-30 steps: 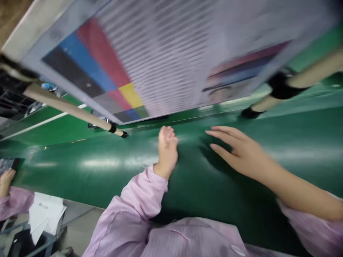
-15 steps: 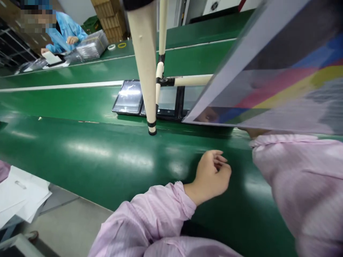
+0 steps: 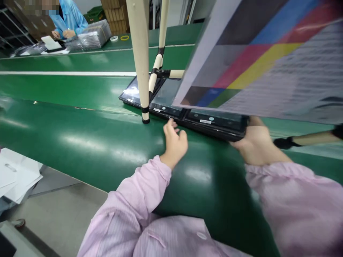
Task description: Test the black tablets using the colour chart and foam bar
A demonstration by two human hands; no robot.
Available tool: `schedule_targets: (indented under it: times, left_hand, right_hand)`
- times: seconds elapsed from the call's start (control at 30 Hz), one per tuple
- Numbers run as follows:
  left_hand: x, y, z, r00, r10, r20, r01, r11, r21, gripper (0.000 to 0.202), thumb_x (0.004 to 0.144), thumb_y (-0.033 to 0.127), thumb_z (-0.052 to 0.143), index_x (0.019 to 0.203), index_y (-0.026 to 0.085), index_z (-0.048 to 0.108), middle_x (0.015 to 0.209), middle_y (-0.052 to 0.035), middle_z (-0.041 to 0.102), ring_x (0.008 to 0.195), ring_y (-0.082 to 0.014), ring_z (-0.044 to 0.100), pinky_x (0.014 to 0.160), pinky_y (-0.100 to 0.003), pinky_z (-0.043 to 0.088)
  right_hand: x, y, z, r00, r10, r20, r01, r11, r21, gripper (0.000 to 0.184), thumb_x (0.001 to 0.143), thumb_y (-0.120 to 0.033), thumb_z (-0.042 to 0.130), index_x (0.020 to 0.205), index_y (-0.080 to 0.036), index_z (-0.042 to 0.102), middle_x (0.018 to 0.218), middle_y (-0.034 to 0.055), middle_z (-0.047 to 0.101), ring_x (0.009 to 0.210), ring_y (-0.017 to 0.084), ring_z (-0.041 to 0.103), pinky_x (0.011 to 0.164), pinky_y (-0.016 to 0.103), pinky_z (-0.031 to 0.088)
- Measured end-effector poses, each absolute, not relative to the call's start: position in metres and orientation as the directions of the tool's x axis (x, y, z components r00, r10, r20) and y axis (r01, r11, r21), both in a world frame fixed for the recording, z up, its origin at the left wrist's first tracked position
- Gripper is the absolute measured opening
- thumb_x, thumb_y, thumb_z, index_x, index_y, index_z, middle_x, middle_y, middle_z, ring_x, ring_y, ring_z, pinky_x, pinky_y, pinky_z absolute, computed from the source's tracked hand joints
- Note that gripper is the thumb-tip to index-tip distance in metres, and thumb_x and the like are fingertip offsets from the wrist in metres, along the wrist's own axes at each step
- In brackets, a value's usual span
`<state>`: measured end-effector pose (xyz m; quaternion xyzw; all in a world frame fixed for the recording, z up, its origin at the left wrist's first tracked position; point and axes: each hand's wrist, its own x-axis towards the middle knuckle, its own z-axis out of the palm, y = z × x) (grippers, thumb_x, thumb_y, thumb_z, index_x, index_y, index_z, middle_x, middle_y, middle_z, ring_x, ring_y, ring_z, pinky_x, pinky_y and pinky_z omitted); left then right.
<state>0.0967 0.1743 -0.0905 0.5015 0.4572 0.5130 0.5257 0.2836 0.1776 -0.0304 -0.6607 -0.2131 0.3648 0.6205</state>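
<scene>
"Gripped what with the right hand (image 3: pixel 258 142)?"
"The tray (image 3: pixel 209 131) by its end, partly behind the sheet (image 3: pixel 257 78)."
"With the left hand (image 3: pixel 174 143)?"
"Curled loosely near its front edge; couldn't tell if touching."

Tray (image 3: pixel 214 132) now askew in right fingers (image 3: pixel 237 143)

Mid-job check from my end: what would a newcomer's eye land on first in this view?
Probably the big sheet with bright colour blocks, filling the upper right. Next, just below and partly behind it, the black tray of screens, with the right hand at its right end and the left hand by its front edge. Left of the sheet, a pale pole stands out against the green worktop.
</scene>
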Motion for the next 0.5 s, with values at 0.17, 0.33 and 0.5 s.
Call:
schedule_targets:
  times: [0.17,0.33,0.5]
  left_hand:
    - [0.08,0.191,-0.089,-0.146,0.986,0.076,-0.028,-0.081,0.996,0.064,0.09,0.018,0.055,0.15,0.014,0.032,0.16,-0.0215,0.024,0.148,-0.0278,0.033,0.121,-0.04,0.027]
    - [0.064,0.193,-0.086,-0.251,0.966,0.057,-0.002,-0.059,0.998,0.057,0.097,0.024,0.048,0.15,0.013,0.031,0.153,-0.0223,0.042,0.143,-0.028,0.042,0.119,-0.041,0.029]
    - [0.044,0.186,-0.09,-0.238,0.971,0.037,0.002,-0.038,0.999,0.054,0.1,0.036,0.046,0.148,0.015,0.033,0.135,-0.0181,0.059,0.126,-0.0286,0.058,0.11,-0.051,0.041]
  right_hand:
    - [0.235,0.124,-0.028,0.69,0.564,-0.454,-0.525,-0.042,-0.85,0.044,0.102,-0.03,0.025,0.112,-0.011,0.062,0.101,0.0052,0.073,0.083,0.013,0.071,0.086,0.035,0.057]
    - [0.171,0.074,-0.038,0.733,0.421,-0.534,-0.633,0.135,-0.762,0.037,0.102,-0.04,0.033,0.115,-0.021,0.061,0.105,-0.0007,0.074,0.086,0.012,0.072,0.086,0.033,0.061]
    - [0.13,0.026,-0.036,0.718,0.377,-0.586,-0.68,0.198,-0.706,0.035,0.102,-0.041,0.036,0.112,-0.023,0.064,0.111,-0.0005,0.073,0.098,0.012,0.072,0.091,0.031,0.06]
